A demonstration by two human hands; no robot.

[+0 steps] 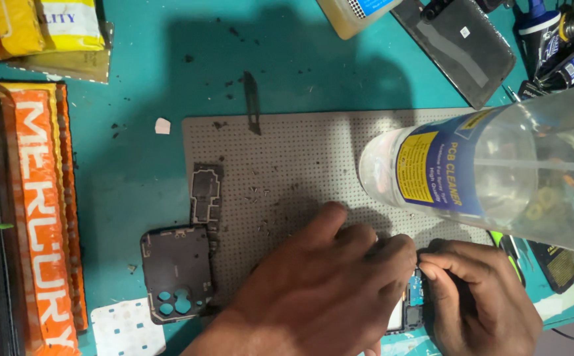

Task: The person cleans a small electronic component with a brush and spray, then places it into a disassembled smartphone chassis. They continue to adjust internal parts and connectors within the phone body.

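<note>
Two hands low at the near edge, left hand (pixel 326 283) and right hand (pixel 478 296), fingertips meeting over an opened phone (pixel 411 304) between them, mostly hidden beneath. Left spread flat, right curled with pinched fingers; grip on anything impossible to tell. Clear bottle (pixel 491 171) lying just beyond, on the grey mat (pixel 287 151).
</note>
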